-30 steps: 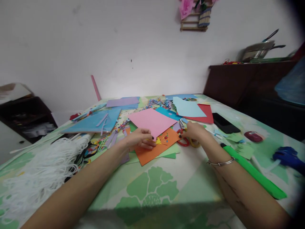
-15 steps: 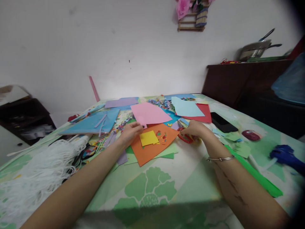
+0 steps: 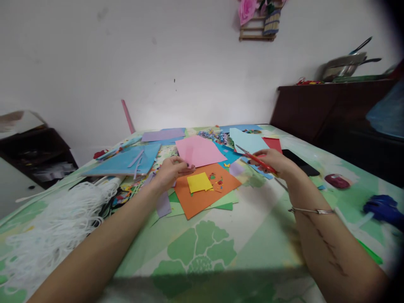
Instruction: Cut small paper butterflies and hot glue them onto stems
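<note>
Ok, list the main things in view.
Pink sheet: one, pink, centre.
Scissors: one, red handles, centre right.
Orange sheet: one, orange, front centre.
Yellow square: one, yellow, on orange sheet.
Green sheets: several, green, under orange sheet.
Large sheet: one, blue, left.
Wavy sheet: one, pale blue, back right.
Red sheet: one, red, back right.
Lilac sheet: one, lilac, back left.
Paper scraps: uncountable, mixed, mid table.
Cord bundle: one, white, left.
Smartphone: one, black, right.
Oval object: one, dark red, right.
Apparent glue gun: one, blue, far right.
Pans: at least one, silver, on cabinet.
Tablecloth: one, green and white, foreground.
Artificial rose: one, pink, wall.
Left hand: one, at pink sheet's edge.
Right hand: one, around scissors.
</note>
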Action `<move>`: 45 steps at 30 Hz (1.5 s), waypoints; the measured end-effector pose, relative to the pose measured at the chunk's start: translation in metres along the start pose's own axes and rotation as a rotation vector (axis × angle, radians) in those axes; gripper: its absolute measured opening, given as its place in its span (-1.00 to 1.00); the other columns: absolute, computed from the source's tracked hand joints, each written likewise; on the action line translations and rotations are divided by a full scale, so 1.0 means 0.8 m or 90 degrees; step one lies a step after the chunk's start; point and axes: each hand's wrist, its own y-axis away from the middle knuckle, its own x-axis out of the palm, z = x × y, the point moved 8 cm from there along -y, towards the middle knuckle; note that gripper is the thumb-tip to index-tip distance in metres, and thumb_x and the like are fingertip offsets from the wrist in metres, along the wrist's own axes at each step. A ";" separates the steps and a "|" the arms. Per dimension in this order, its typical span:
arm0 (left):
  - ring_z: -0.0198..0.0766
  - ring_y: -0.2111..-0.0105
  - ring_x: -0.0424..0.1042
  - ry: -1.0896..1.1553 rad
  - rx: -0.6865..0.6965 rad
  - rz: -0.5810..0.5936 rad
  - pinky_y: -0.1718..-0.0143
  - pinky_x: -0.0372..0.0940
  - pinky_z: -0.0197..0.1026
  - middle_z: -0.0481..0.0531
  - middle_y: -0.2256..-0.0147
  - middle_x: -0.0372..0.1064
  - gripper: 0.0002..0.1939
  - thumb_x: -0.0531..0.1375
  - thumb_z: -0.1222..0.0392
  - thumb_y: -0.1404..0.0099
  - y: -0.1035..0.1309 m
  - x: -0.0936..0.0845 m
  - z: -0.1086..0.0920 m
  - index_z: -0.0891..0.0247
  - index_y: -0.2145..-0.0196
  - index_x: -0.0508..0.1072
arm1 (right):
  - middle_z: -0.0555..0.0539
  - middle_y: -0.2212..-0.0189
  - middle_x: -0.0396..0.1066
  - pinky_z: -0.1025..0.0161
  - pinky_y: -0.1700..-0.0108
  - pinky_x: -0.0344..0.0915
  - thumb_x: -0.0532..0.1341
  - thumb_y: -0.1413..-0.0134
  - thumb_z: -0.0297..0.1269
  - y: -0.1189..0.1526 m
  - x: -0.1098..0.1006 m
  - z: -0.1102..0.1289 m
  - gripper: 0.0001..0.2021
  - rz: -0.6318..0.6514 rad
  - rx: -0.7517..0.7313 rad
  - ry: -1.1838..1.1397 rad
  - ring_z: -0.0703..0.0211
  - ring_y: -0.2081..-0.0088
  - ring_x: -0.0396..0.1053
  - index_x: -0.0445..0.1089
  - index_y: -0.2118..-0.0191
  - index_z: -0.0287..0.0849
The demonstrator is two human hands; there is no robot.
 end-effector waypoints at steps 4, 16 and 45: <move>-0.20 0.40 0.55 0.017 0.028 0.009 0.17 0.40 -0.08 0.03 0.49 0.51 -0.71 0.36 0.31 0.05 0.010 0.014 -0.011 0.32 0.38 0.34 | 0.06 0.55 0.31 0.37 0.59 0.13 0.39 0.18 -0.20 0.024 0.038 0.036 -0.44 0.109 -0.084 -0.287 0.39 0.65 0.15 0.32 -0.01 -0.15; -0.27 0.48 0.52 0.090 0.041 -0.033 0.26 0.41 -0.18 0.04 0.49 0.51 -0.76 0.39 0.27 0.03 0.017 0.008 -0.024 0.36 0.39 0.47 | 0.04 0.54 0.34 0.34 0.51 0.25 0.30 0.15 -0.25 0.094 0.130 0.080 -0.77 0.394 -0.207 -0.230 0.29 0.57 0.30 0.29 0.33 -0.17; -0.28 0.52 0.50 0.071 -0.015 0.035 0.36 0.42 -0.24 0.10 0.49 0.51 -0.81 0.35 0.23 0.00 0.026 0.029 -0.010 0.41 0.42 0.54 | 0.03 0.61 0.41 0.43 0.58 0.24 0.34 0.18 -0.31 0.097 0.153 0.068 -0.72 0.384 -0.204 -0.197 0.28 0.55 0.41 0.44 0.24 -0.20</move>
